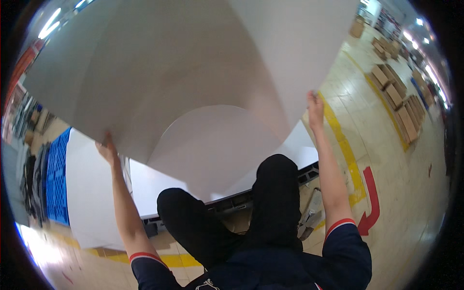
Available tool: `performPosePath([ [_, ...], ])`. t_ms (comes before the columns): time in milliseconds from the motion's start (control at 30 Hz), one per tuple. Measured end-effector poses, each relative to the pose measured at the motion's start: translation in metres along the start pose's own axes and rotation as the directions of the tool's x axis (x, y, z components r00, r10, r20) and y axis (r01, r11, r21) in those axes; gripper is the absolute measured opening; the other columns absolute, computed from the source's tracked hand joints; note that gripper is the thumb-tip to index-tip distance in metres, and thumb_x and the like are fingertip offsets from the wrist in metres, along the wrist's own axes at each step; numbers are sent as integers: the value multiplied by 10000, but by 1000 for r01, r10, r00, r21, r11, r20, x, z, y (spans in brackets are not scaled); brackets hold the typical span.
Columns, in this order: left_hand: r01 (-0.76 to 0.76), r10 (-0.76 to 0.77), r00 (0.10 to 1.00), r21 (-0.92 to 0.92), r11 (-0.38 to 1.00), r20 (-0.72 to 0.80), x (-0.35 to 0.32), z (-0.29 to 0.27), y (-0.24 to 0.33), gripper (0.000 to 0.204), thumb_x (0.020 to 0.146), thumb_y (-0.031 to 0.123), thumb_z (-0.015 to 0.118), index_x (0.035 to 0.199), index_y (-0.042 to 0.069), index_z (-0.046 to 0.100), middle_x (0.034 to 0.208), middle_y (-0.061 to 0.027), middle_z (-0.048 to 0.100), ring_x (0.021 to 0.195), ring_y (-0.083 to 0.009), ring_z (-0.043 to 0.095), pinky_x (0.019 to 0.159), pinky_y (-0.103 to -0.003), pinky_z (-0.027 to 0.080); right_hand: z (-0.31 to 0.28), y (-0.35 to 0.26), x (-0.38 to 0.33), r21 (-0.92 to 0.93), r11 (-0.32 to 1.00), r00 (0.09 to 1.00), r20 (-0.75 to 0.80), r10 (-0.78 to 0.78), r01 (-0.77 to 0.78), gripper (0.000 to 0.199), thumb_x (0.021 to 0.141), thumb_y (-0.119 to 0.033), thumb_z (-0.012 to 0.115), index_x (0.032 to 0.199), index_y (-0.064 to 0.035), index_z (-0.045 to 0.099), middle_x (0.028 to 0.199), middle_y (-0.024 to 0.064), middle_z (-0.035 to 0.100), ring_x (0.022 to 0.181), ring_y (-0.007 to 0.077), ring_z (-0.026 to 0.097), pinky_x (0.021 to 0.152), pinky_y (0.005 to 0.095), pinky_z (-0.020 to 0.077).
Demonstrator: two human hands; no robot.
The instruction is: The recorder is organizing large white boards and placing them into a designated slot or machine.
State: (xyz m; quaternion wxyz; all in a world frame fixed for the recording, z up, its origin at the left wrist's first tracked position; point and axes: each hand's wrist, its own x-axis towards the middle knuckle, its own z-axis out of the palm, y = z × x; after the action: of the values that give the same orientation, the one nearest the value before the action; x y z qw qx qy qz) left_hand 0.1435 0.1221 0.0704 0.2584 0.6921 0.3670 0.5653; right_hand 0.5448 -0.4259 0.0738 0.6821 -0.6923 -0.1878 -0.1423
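Note:
A large, thin whitish sheet is raised in front of me, bowed into a broad curve that fills the upper middle. My left hand grips its lower left edge, with some fingers hidden by the sheet. At the right edge, higher up, my right hand pinches it. Below the curved lower edge lies a stack of flat white sheets, resting on a dark pallet by my knees. I cannot tell whether the raised sheet touches the stack.
On the left stand another white sheet stack and a blue plastic pallet. Yellow floor lines and a red arrow mark the floor at right. Cardboard boxes sit farther off at right. A greyish object lies beside my right knee.

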Motion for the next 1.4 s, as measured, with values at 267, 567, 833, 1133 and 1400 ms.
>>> performPosePath([
  [267, 142, -145, 988, -57, 988, -52, -8, -17, 3, 693, 746, 471, 650, 1156, -46, 439, 1116, -162, 519, 966, -241, 512, 844, -335, 396, 41, -20, -8, -121, 984, 987, -78, -144, 134, 593, 812, -375, 607, 1107, 118, 459, 1125, 182, 497, 1058, 239, 448, 951, 327, 300],
  [567, 80, -83, 996, 127, 989, 22, -14, -20, -11, 479, 810, 393, 590, 1053, -18, 545, 941, -196, 607, 920, -313, 574, 784, -387, 436, 8, 14, 12, 98, 994, 998, -6, 59, -58, 448, 824, -302, 611, 1075, 52, 497, 1061, 119, 523, 979, 171, 469, 875, 300, 353],
  [833, 16, -4, 995, 124, 992, -100, -23, -15, 7, 340, 833, 245, 576, 1052, -10, 526, 952, -214, 599, 937, -349, 568, 782, -370, 433, -3, 40, 32, -234, 963, 986, -132, 103, -132, 329, 846, -284, 596, 654, -45, 480, 623, -12, 426, 582, 91, 352, 535, 256, 337],
  [1133, -128, 133, 990, 90, 988, -51, 32, -41, 85, 221, 782, 144, 590, 923, -24, 559, 813, -162, 616, 774, -224, 588, 713, -318, 438, 21, -40, 120, -626, 775, 973, -108, -203, 92, 378, 856, -288, 539, 899, 88, 556, 861, 220, 604, 766, 293, 557, 720, 355, 420],
  [1400, -84, -17, 975, 442, 893, 220, 74, -48, 45, 271, 745, 152, 592, 961, -13, 583, 881, -184, 629, 825, -297, 603, 723, -354, 444, 47, -52, 207, -610, 772, 969, 244, -34, 180, 316, 821, -260, 571, 801, 55, 564, 665, 113, 518, 634, 145, 421, 608, 304, 391],
])
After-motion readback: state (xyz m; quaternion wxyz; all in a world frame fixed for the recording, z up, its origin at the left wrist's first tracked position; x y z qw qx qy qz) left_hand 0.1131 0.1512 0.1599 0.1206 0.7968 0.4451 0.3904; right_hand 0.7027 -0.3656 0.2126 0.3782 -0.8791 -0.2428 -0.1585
